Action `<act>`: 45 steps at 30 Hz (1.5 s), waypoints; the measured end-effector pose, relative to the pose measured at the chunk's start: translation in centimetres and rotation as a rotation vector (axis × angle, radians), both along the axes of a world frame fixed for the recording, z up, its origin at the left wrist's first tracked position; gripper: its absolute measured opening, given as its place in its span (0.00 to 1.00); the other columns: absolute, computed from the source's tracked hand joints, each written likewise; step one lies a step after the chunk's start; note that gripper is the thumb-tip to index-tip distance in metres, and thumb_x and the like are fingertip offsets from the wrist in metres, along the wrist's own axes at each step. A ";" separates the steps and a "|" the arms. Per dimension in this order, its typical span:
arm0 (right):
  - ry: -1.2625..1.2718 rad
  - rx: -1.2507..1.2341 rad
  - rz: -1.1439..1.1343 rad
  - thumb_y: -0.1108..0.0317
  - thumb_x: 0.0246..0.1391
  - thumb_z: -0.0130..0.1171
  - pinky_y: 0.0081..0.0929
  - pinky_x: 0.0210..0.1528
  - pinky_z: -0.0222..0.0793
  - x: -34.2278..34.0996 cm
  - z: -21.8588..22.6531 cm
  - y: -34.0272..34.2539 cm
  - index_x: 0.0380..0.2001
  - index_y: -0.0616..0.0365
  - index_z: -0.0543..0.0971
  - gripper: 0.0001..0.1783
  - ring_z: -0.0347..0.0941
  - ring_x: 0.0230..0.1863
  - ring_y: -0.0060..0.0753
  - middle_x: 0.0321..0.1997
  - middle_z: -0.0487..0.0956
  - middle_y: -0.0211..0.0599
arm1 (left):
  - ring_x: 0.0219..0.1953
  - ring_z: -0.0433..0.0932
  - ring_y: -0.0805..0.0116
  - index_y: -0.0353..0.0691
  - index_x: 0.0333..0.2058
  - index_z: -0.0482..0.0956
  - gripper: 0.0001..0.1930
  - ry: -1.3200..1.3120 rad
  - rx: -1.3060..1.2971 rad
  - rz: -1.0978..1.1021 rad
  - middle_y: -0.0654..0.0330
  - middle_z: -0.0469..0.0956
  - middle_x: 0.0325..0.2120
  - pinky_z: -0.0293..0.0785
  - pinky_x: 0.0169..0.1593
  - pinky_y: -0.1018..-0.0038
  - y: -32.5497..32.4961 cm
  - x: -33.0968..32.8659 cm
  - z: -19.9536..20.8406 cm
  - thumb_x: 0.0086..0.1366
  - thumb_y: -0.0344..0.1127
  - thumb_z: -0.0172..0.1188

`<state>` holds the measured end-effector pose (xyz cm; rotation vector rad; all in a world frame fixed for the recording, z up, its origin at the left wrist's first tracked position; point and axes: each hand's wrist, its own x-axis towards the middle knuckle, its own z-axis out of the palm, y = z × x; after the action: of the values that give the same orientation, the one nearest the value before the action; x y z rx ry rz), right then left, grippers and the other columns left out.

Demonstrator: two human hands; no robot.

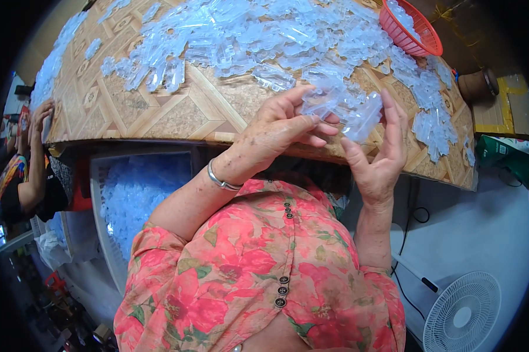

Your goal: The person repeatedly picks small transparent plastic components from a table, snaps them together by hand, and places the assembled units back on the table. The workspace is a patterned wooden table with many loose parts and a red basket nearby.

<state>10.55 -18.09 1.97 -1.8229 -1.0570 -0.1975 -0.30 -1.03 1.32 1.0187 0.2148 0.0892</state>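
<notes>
1) From my end of the feed, the largest thing is the patterned table (141,102), its near edge facing the wearer, probably so the work surface is within reach; I count one
2) Across it I see a heap of clear plastic pieces (258,35), mostly toward the far side, which I judge leaves room nearer the wearer; they overlap too much for me to count
3) Below the near edge, to the wearer's left, sits one white crate (96,199) full of bluish translucent bits (132,199), low down, perhaps to catch or store them
4) On the floor at lower right I find one white fan (463,299), likely there for air
5) At the far right of the tabletop I count one red basket (432,38), tipped toward the wearer with clear pieces inside, perhaps for easy access
6) I see two hands of the wearer: the left hand (285,120) pinches clear plastic between thumb and fingers; the right hand (382,149) has thumb and fingers spread around it, maybe to steady it, though I cannot tell whether it grips
7) Smallest is the held plastic (361,120), between both hands over the table's near edge; I make out several overlapping parts, with no sure count
</notes>
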 end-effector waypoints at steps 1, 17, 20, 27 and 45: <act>-0.012 0.003 0.001 0.65 0.40 0.73 0.38 0.59 0.67 -0.4 -0.1 0.5 0.62 0.64 0.68 0.44 0.69 0.58 0.44 0.58 0.71 0.48 | 0.42 0.82 0.69 0.35 0.65 0.62 0.27 0.007 0.029 -0.025 0.52 0.78 0.47 0.82 0.45 0.76 -0.1 0.0 0.5 0.68 0.29 0.54; -0.016 -0.057 0.076 0.68 0.37 0.76 0.37 0.58 0.70 -1.2 -1.0 2.0 0.63 0.60 0.67 0.47 0.69 0.60 0.46 0.60 0.69 0.48 | 0.52 0.78 0.64 0.34 0.66 0.59 0.27 -0.054 -0.150 -0.049 0.54 0.74 0.54 0.78 0.55 0.68 0.2 -1.2 -0.5 0.75 0.42 0.48; 0.004 -0.063 0.076 0.67 0.40 0.75 0.37 0.59 0.69 -1.3 -1.0 1.8 0.63 0.61 0.67 0.45 0.69 0.60 0.44 0.61 0.69 0.47 | 0.51 0.78 0.65 0.34 0.66 0.59 0.26 -0.058 -0.144 -0.029 0.53 0.75 0.54 0.78 0.55 0.69 0.2 -1.3 -0.6 0.75 0.41 0.47; 0.875 0.346 0.145 0.58 0.64 0.56 0.33 0.56 0.70 0.7 -0.8 0.0 0.65 0.70 0.61 0.35 0.74 0.55 0.35 0.57 0.74 0.46 | 0.49 0.80 0.60 0.31 0.66 0.58 0.28 -0.046 -0.130 -0.012 0.44 0.76 0.51 0.77 0.55 0.68 0.3 -0.7 -1.0 0.76 0.43 0.46; -0.462 -0.581 -0.817 0.61 0.46 0.70 0.45 0.57 0.65 7.7 -2.5 -8.7 0.45 0.61 0.78 0.24 0.67 0.55 0.50 0.55 0.73 0.44 | 0.49 0.80 0.64 0.32 0.67 0.57 0.28 -0.012 -0.121 -0.015 0.46 0.76 0.51 0.77 0.55 0.70 -0.7 0.1 -0.2 0.75 0.40 0.49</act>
<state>18.26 -26.80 -0.48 -2.7626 -0.6252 -0.9081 -0.24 -1.74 1.10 0.8987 0.1987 0.0678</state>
